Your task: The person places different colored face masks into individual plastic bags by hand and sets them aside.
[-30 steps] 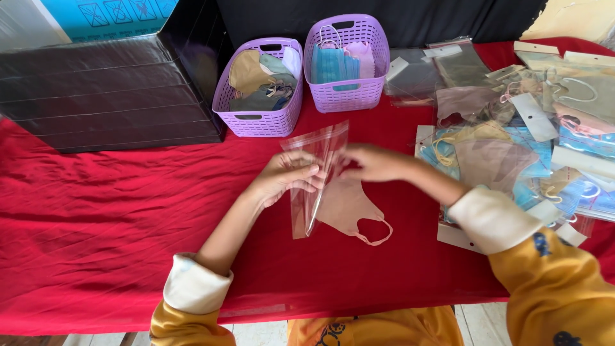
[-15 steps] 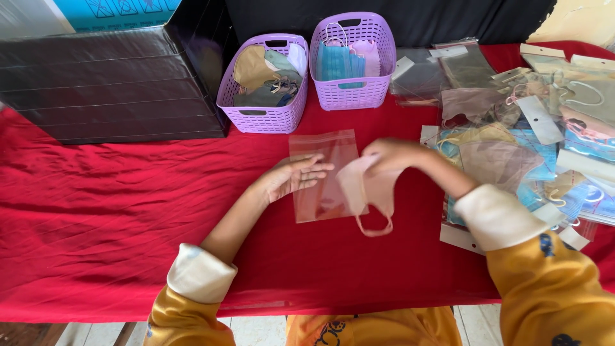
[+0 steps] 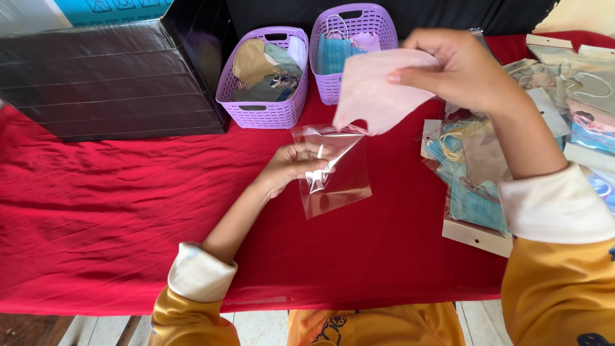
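Right hand (image 3: 471, 70) now pinches the pink face mask (image 3: 378, 90), lifted off the red cloth, above the clear plastic sleeve (image 3: 333, 170). Left hand (image 3: 291, 168) pinches the sleeve mouth, held open below the 2 purple baskets (image 3: 262, 115).

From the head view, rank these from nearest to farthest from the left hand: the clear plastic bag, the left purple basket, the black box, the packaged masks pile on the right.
1. Clear plastic bag: pinched by the left hand.
2. Left purple basket: just behind the hand, slightly left.
3. Black box: back left.
4. Packaged masks pile: right side, past the bag. Ranks 3 and 4 are too close to call.
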